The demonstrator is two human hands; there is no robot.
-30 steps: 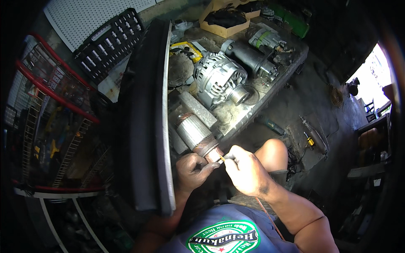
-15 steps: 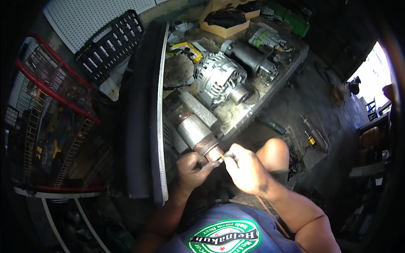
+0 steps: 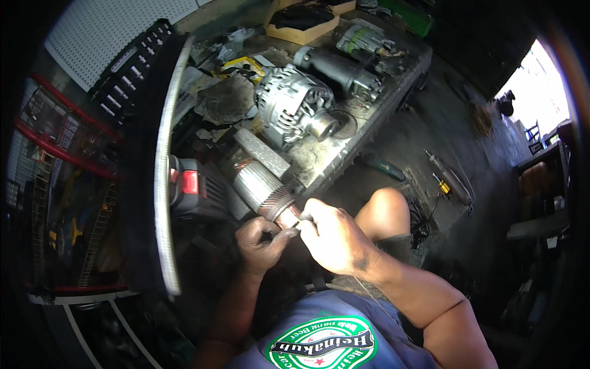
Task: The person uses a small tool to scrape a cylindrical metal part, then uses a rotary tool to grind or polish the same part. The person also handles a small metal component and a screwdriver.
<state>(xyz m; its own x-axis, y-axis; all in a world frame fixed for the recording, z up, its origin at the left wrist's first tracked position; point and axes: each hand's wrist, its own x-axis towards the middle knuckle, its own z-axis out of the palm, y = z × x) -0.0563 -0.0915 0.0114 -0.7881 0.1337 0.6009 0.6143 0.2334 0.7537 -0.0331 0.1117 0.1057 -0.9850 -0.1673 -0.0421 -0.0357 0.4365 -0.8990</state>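
Note:
A motor armature (image 3: 259, 187) lies slanted in front of me, with a ribbed steel core, copper windings and a copper commutator (image 3: 287, 218) at its near end. My left hand (image 3: 261, 243) is closed beside the commutator, thumb stretched toward its end; what it pinches is hidden. Against the commutator's right side, my right hand (image 3: 332, 237) is closed, fingers pinched on a thin cord or strip. That cord (image 3: 376, 297) trails out below my right wrist toward my shirt. A grey metal bar (image 3: 263, 154) sits next to the armature's core.
Beyond stands a workbench (image 3: 344, 163) bearing an alternator (image 3: 292, 104), a dark cylindrical motor (image 3: 338, 71) and a box (image 3: 301, 31). A black panel with a pale edge (image 3: 163, 166) rises at left, near a red-and-black power tool (image 3: 193, 184). A screwdriver (image 3: 441, 183) lies on the floor at right.
The view has shifted, so the bench and armature sit further left, and the red-and-black tool has come into sight. Both hands stay at the commutator; the right hand sits closer against it.

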